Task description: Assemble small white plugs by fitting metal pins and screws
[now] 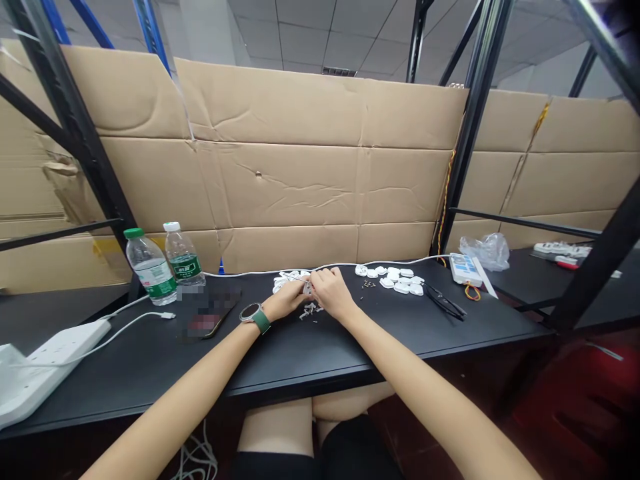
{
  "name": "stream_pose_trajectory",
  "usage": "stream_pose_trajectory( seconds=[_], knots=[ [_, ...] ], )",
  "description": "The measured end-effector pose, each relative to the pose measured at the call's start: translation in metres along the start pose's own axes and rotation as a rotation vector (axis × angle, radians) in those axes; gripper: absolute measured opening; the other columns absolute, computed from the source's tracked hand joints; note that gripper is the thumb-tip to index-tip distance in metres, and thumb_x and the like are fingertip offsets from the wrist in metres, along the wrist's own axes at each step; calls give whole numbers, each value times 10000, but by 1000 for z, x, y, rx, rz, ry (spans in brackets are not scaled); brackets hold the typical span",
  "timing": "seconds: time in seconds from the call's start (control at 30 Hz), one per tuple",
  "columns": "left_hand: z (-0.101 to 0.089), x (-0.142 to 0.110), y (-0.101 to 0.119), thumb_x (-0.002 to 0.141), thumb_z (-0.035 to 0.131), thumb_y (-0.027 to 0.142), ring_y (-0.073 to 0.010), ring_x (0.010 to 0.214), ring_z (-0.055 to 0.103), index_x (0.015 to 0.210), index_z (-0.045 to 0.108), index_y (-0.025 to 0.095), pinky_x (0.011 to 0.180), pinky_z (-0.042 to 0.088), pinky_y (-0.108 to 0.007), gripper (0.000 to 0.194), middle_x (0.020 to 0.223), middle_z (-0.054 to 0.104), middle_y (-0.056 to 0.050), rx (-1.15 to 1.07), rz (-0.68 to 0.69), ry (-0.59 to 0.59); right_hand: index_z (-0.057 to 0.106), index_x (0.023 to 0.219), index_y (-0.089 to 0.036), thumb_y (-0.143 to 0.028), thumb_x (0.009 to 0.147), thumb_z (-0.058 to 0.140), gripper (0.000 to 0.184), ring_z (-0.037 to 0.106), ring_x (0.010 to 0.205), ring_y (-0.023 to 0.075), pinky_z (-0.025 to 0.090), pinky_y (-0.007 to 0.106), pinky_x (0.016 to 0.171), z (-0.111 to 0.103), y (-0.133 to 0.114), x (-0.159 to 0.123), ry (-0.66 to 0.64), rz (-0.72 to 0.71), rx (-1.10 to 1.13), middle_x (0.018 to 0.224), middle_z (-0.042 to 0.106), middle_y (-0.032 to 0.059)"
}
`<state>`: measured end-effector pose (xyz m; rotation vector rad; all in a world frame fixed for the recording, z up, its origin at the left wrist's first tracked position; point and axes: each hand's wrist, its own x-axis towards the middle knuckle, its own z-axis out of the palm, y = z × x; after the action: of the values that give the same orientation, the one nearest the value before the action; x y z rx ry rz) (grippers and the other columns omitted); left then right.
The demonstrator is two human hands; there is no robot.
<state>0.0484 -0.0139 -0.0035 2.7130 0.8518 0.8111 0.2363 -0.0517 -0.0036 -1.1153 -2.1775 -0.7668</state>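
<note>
My left hand (286,301), with a watch (254,315) on its wrist, is closed around a small white plastic piece (307,289). Pressed up against it, my right hand (332,293) has its fingers curled; what they pinch is hidden. A thin, rod-like thing (295,277) shows by the left fingers, too small to name. Just behind the left hand lies a pile of white plastic pieces (278,283). Tiny grey-white parts (311,309) are scattered below the hands. Off to the right are several white rounded plastic pieces (401,287) and small brass-coloured bits (369,285).
Black-handled pliers or scissors (445,303) lie at right, near a white box (465,270) and a plastic bag (485,251). Two bottles (153,273), a phone (220,317) and a white power strip (55,360) are at left. Cardboard (310,180) walls the back.
</note>
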Motion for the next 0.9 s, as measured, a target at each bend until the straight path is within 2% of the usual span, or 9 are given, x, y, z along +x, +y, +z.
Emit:
stream_pose_trajectory(
  seconds=[0.2,0.43,0.53,0.67,0.73,0.83,0.9],
  knots=[
    [-1,-1,1,962,566,355,-218,851,633,1023,597,202,796,497,-320,167,972,675,-58,8,-13,-13,600,966,-145,-189,1008,505,113,550,854,245,309,370,789,-2,0,2,-18,9,-13,878,659,96],
    [-3,-2,4,972,580,357,-231,908,646,1022,589,203,830,496,-335,162,1020,687,-68,35,-1,-22,600,956,-152,-157,994,489,117,554,833,239,292,369,768,3,1,1,18,29,0,850,661,90],
    [-4,-3,4,983,575,351,-246,987,662,1119,591,201,881,501,-352,203,1093,697,-84,22,16,-19,594,967,-157,-176,1007,493,111,557,852,240,295,373,771,4,2,0,21,24,5,873,671,90],
    [-5,-3,2,976,598,336,-266,1148,649,1343,527,210,994,486,-383,394,1239,687,-109,-9,28,0,579,992,-165,-231,1050,475,136,567,894,243,310,373,789,1,3,-1,46,57,50,922,676,89],
    [-5,-4,2,975,602,330,-267,1206,630,1393,503,223,1030,472,-390,443,1318,662,-115,-10,45,5,571,996,-169,-237,1052,485,123,570,914,244,320,367,797,-2,3,-1,40,81,79,951,676,92],
    [-4,-5,0,976,595,329,-269,1237,619,1441,479,233,1040,471,-392,489,1378,633,-120,-6,55,1,558,985,-172,-223,1041,502,94,569,922,241,334,351,785,-6,3,-1,19,109,141,972,666,93],
    [-3,-5,-2,968,602,327,-270,1218,632,1512,408,224,1035,478,-399,586,1367,641,-130,-13,30,4,550,987,-172,-220,1031,511,76,564,920,238,345,338,771,-5,3,-1,8,129,194,983,657,93]
  ],
)
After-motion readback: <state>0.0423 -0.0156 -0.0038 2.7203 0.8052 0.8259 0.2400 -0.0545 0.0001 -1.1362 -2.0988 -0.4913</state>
